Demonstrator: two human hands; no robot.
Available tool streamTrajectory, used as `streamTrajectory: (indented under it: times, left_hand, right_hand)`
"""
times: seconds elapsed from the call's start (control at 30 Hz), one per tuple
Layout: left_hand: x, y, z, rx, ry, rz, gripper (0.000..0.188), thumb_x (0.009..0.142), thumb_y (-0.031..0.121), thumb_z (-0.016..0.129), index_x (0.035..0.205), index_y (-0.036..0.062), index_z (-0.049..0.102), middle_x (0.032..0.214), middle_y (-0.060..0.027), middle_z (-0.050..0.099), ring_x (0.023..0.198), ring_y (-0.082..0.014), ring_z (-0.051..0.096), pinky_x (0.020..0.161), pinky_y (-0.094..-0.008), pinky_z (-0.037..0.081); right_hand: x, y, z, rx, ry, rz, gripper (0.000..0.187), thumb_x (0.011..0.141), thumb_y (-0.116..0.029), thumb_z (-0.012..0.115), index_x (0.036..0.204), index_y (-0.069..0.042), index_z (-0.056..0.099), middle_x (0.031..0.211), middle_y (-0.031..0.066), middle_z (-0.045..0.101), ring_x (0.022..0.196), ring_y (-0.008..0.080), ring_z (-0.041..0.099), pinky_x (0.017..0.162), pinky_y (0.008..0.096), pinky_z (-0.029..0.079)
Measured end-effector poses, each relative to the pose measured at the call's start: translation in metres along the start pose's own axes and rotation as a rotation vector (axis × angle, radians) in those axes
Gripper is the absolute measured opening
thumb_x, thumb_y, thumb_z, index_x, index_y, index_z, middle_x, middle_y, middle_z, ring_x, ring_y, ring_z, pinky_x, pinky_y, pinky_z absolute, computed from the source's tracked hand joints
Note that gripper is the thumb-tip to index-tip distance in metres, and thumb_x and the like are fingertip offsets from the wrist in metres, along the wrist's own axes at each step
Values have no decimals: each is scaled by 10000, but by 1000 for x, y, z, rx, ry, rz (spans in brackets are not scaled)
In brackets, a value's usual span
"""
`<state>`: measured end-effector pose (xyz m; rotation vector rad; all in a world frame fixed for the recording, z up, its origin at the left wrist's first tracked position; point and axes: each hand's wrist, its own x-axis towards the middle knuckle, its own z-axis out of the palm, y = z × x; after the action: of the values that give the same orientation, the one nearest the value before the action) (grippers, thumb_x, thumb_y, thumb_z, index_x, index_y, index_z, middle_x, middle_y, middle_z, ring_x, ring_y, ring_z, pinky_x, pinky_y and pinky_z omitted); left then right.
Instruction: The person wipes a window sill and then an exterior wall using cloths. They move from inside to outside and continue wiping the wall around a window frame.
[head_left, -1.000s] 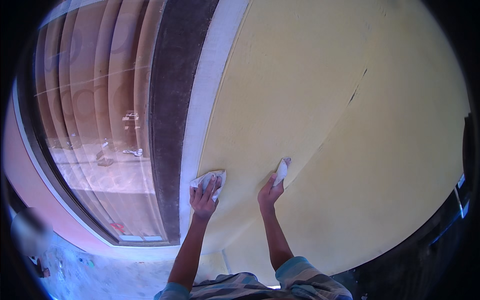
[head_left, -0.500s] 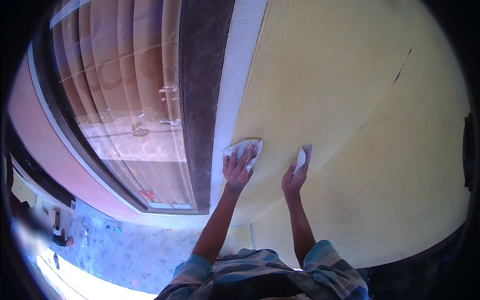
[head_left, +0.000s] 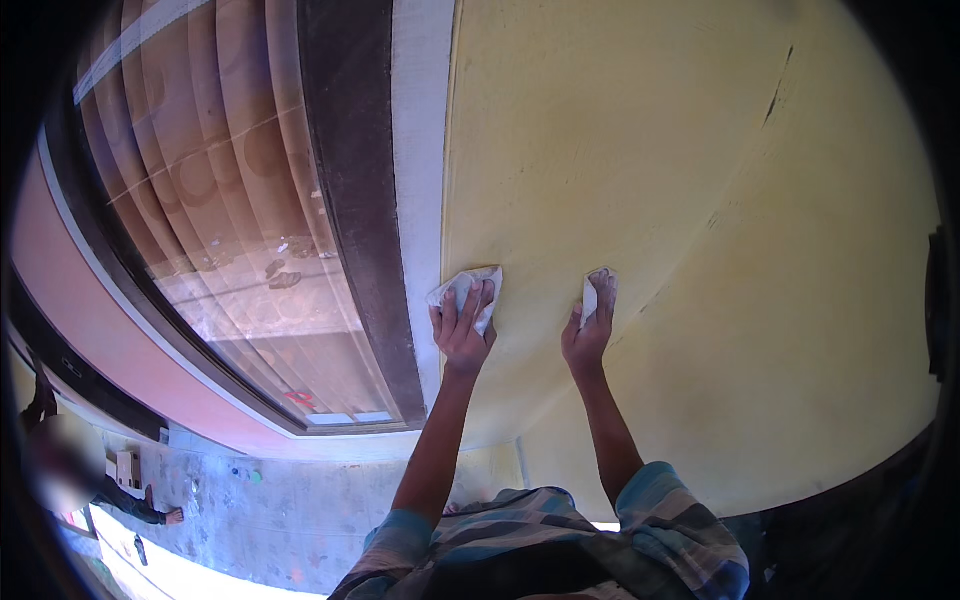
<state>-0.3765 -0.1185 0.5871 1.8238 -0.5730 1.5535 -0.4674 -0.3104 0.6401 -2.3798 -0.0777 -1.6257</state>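
Observation:
My left hand (head_left: pixel 462 335) presses a creased whitish sheet (head_left: pixel 490 318) against the yellow wall (head_left: pixel 620 180), its fingers laid over it. The sheet's left corner overlaps the white window trim (head_left: pixel 418 150). Whether it is cloth or sandpaper I cannot make out. To the right, my right hand (head_left: pixel 588 340) grips a small folded whitish piece (head_left: pixel 589 302) between thumb and fingers, close to the wall. Its fingers hide part of that piece.
Left of the trim is a window with a dark frame (head_left: pixel 355 180) and brown curtains (head_left: pixel 200 150) behind reflecting glass. A pink wall band (head_left: pixel 110 330) runs below it. Another person (head_left: pixel 70 465) is at the lower left above the grey floor (head_left: pixel 250 520). Dark scratches (head_left: pixel 775 95) mark the yellow wall.
My view has shifted, so window and trim sit further left. Both hands appear slightly higher, with the same whitish pieces in them. The other person's arm at the far left is now raised.

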Motion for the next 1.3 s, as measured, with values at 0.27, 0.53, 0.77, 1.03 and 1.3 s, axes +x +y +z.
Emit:
streamTrajectory:
  times: [0.27,0.53,0.77,1.03,1.3]
  left_hand:
    - [0,1,-7,-159,-67,-135,360,997,178,532,1317,46,632,1364,-80,635,1415,-419,408,1207,-558,148]
    - [16,18,-26,-295,-210,-311,467,1019,176,518,1452,6,479,1555,-196,406,1480,-417,285,1205,-566,157]
    - [30,38,-37,-303,-198,-342,490,1029,159,483,1484,-11,415,1563,-196,388,1494,-416,241,1213,-565,152]
    - [31,38,-45,-270,-249,-315,486,1050,167,452,1459,-90,398,1551,-223,390,1490,-398,258,1212,-549,192]
    - [29,35,-46,-265,-245,-309,471,1043,154,455,1459,-66,419,1535,-235,410,1485,-412,263,1206,-556,201]
  right_hand:
    - [96,7,-25,160,264,295,463,1054,-151,423,1453,81,400,1500,223,453,1452,407,340,1189,484,275]
    - [38,-9,-20,-67,-20,71,443,1046,-135,424,1460,22,426,1525,215,425,1448,388,355,1185,473,285]
    - [121,1,-47,65,307,245,468,1062,-145,400,1498,20,358,1578,201,341,1485,373,281,1193,465,280]
    - [51,17,-24,135,280,328,465,1071,-161,387,1479,61,366,1528,255,399,1453,369,351,1172,397,320]
    - [40,31,-14,138,276,432,482,1063,-175,423,1440,123,381,1450,288,484,1374,385,470,1124,406,382]
